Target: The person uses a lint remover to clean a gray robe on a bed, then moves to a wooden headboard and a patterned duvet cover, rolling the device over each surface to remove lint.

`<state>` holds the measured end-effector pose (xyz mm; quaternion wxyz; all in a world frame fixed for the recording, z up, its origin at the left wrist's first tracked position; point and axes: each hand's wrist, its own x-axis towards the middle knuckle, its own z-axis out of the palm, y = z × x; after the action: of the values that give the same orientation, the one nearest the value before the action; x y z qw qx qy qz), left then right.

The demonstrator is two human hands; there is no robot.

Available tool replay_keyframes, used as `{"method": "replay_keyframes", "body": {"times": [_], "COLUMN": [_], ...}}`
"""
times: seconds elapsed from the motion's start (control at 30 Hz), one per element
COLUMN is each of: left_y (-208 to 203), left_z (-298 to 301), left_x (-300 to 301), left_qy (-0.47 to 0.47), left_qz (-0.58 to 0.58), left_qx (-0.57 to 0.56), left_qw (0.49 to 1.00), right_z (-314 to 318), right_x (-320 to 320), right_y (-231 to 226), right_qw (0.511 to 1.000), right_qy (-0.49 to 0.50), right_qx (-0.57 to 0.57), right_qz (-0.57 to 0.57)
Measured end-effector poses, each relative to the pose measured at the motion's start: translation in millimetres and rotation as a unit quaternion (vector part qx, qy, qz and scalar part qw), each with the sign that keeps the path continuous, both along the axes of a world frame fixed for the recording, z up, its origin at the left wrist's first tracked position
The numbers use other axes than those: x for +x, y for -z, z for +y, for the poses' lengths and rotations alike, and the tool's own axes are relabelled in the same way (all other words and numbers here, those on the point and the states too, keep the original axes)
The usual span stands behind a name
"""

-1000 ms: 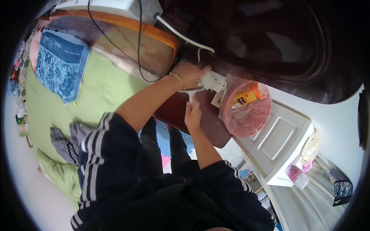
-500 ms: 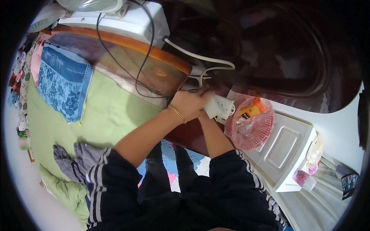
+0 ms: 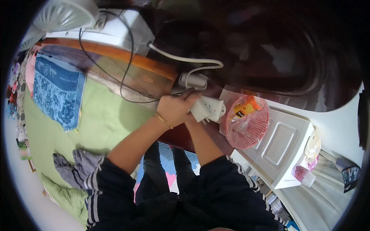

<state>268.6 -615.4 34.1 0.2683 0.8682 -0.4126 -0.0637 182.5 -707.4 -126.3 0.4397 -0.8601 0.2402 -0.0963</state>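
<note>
My left hand (image 3: 173, 110), a gold bangle at its wrist, is closed with fingers pressed together. A thin black cord (image 3: 130, 57) runs into its grip, and a dark end, seemingly a plug, shows by the fingertips. My right hand (image 3: 189, 117) lies mostly hidden behind the left, its forearm crossing beneath. From the hands juts a white socket adapter (image 3: 208, 109) with slots on its face and prongs below; the right hand appears to hold it, though its fingers are covered. Just beyond, a white plug block (image 3: 194, 81) with a pale cable (image 3: 181, 58) sits on the dark tabletop.
At right stands a pink mesh basket (image 3: 249, 134) holding an orange packet (image 3: 244, 107), beside a white cabinet (image 3: 284, 141). A white appliance (image 3: 123, 32) and a fan (image 3: 63, 15) are at the upper left. The green bed (image 3: 102, 111) carries a blue towel (image 3: 58, 92).
The view has shifted, so most things sit further left. The adapter has turned slightly between my hands, showing its prongs, and the white plug block behind is more exposed.
</note>
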Motion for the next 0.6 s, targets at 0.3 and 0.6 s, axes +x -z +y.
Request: {"method": "replay_keyframes", "body": {"times": [0.3, 0.6], "left_y": [3, 12], "left_z": [8, 7], "left_x": [0, -2], "left_qy": [0.001, -0.013], "left_qz": [0.001, 0.000], "left_qx": [0.022, 0.021], "left_qw": [1.000, 1.000], "right_z": [26, -84], "right_x": [-114, 6], "right_y": [-47, -16], "right_qw": [0.980, 0.981], "right_qy": [0.143, 0.138], "right_qx": [0.067, 0.035], "right_qz": [0.120, 0.134]}}
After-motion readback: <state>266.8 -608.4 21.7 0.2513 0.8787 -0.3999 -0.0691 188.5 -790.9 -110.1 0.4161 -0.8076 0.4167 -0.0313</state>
